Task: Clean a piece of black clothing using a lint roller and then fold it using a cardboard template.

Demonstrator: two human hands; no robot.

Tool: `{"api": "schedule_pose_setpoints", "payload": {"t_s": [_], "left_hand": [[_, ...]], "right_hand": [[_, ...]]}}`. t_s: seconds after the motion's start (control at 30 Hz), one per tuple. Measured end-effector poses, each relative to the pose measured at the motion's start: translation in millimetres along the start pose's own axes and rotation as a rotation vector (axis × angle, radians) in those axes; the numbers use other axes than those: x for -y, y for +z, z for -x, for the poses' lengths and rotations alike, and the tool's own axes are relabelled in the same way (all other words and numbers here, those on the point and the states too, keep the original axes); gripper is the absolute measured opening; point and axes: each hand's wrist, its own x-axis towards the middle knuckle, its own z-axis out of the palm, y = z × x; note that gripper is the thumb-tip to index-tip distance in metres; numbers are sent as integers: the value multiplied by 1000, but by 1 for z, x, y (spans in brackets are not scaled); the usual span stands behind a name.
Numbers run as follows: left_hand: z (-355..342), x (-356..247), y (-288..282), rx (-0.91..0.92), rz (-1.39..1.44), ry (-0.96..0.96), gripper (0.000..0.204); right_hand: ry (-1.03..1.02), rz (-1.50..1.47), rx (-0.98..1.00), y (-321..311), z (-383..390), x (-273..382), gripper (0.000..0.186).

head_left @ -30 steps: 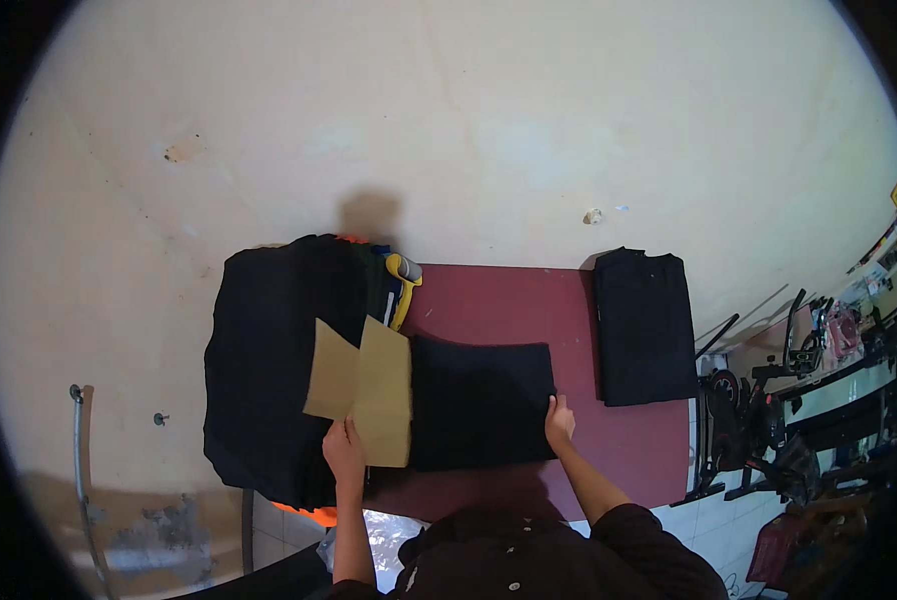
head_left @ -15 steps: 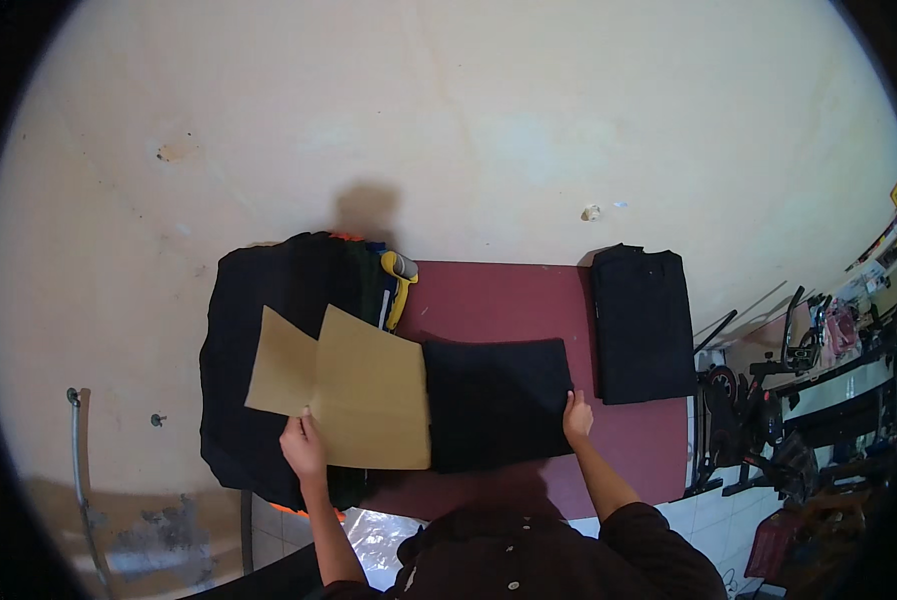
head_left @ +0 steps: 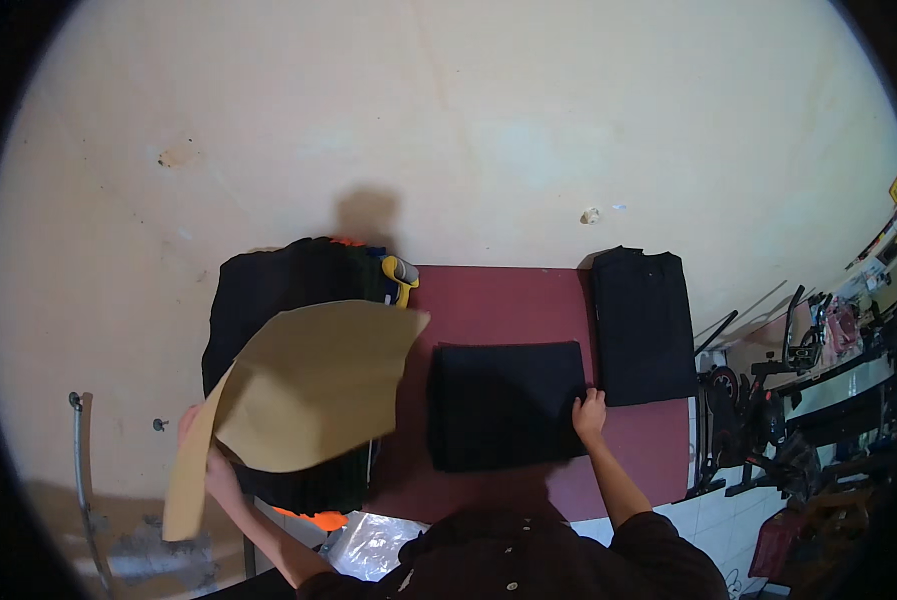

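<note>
A bent sheet of brown card is lifted over the big pile of dark clothes at the left. My left hand grips the card at its left part and is partly hidden behind it. A folded black garment lies on the maroon board, apart from the card. My right hand has its fingers closed on this garment's right edge.
A stack of folded black garments sits at the board's back right. A yellow-and-grey object lies by the pile. Exercise equipment stands on the right, a metal rail is at the far left, and clear plastic lies below the board.
My left hand has pulled the card leftward off the folded garment, bending and tilting it over the pile. My right hand and the folded garment have shifted slightly to the right.
</note>
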Motion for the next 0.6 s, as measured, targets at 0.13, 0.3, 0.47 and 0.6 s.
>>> {"api": "schedule_pose_setpoints", "payload": {"t_s": [0.13, 0.3, 0.47, 0.6], "left_hand": [[-26, -10, 15, -68, 246, -202, 18], [-35, -15, 109, -10, 565, -351, 18], [14, 10, 237, 232, 679, -467, 29], [67, -1, 317, 341, 824, -801, 47]], "right_hand": [[-201, -117, -126, -26, 1, 48, 39], [-246, -693, 202, -16, -42, 80, 53], [133, -1317, 596, -48, -74, 129, 67], [264, -1356, 539, -29, -119, 102, 86]]}}
